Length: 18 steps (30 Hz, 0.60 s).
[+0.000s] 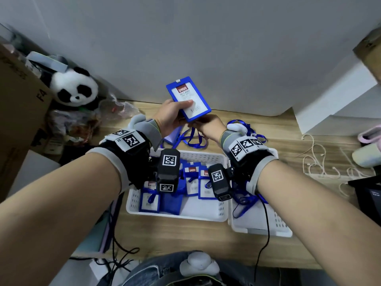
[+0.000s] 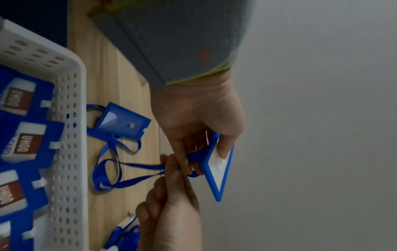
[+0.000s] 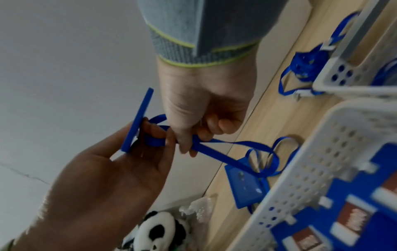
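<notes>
My left hand holds a blue ID card holder upright above the back of the wooden table, thumb pressed on its white front. In the left wrist view the holder shows nearly edge-on, with my left hand's fingers behind it. Just below it my right hand pinches a blue lanyard. The right wrist view shows the lanyard looped round the left fingers behind the holder, with my right hand pinching it there. Its far end trails down to the table.
Another blue holder lies on the table behind a white basket holding several badge holders. A second white basket with lanyards stands right of it. A panda plush and a cardboard box are left, white cables right.
</notes>
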### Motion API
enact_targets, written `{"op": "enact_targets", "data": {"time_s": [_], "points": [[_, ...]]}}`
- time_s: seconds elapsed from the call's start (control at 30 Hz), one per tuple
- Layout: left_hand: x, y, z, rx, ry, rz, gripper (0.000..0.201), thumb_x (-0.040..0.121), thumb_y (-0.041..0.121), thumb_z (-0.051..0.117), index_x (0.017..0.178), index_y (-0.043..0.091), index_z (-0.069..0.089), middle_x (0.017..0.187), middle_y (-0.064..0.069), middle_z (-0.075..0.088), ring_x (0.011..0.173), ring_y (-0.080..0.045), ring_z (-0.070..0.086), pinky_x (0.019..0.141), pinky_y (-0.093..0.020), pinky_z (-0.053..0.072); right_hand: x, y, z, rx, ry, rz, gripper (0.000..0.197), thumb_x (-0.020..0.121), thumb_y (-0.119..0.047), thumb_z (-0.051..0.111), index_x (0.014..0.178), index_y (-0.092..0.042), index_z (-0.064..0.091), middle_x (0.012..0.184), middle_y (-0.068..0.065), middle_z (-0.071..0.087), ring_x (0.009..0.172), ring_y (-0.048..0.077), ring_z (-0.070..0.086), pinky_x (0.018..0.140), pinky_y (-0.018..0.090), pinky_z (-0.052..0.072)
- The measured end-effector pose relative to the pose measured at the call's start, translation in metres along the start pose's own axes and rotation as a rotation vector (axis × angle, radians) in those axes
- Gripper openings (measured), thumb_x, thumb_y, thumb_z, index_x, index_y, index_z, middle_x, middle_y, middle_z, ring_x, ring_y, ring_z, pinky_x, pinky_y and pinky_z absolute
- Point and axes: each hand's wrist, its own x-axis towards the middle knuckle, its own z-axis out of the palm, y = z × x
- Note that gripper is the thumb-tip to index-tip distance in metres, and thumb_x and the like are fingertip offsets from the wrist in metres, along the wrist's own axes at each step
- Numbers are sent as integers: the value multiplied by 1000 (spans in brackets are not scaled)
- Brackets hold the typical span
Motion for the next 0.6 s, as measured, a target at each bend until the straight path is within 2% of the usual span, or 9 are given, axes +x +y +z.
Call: {"op": "enact_targets", "data": {"time_s": [0.07,0.13,0.2,0.3,0.33,0.4,0.47,0.53,0.6], "points": [[5,8,-11,26,62,16,16,90,8,57,106,8,56,97,-7,66,86,-20,65,70,-30,58,14,-7,6,36,10,31,10,90,-19,59,96,-13,64,69,-1,59,53,10,46,50,18,39],[10,8,-20,66,139,18,24,91,9,57,114,8,53,100,-6,64,92,-22,63,74,-33,56,22,-8,6,127,-10,49,9,93,-15,54,94,-11,61,69,1,57,52,11,48,47,17,40],[17,8,-30,110,202,-13,28,92,10,55,120,7,51,107,-9,62,98,-24,60,76,-35,54,35,-7,10,216,-45,84,14,94,-10,49,83,-12,58,70,4,57,47,8,53,39,14,40],[26,-3,-51,105,251,-150,25,96,9,48,121,8,48,112,-13,57,102,-30,57,75,-44,55,51,6,22,233,-102,186,21,96,-9,45,79,-13,56,70,3,55,35,-1,51,38,12,39],[28,-7,-57,87,269,-207,26,98,9,45,123,8,46,114,-14,56,101,-31,56,73,-48,56,57,11,25,207,-114,220,19,97,-9,45,83,-10,59,70,3,55,35,-1,50,39,12,39],[34,-17,-68,88,291,-281,27,99,9,41,126,7,42,118,-16,56,100,-32,56,59,-46,58,67,21,30,155,-125,284,14,96,-9,46,92,-7,59,70,2,57,43,3,51,40,12,39],[38,-27,-74,171,303,-316,30,99,10,43,128,8,41,122,-17,56,97,-32,58,54,-42,58,71,31,33,135,-147,355,17,95,-9,47,82,-8,58,71,2,56,54,9,49,42,13,41],[44,-35,-79,277,304,-341,32,97,9,46,129,8,43,122,-17,57,95,-30,58,67,-42,55,73,37,36,141,-165,425,20,95,-9,47,76,-13,52,72,3,55,59,11,48,51,18,43],[52,-41,-82,346,280,-369,35,96,1,45,130,6,43,125,-18,56,96,-30,57,78,-41,52,76,42,37,170,-180,488,11,96,-11,45,88,-14,53,76,3,55,61,13,49,59,23,43]]}}
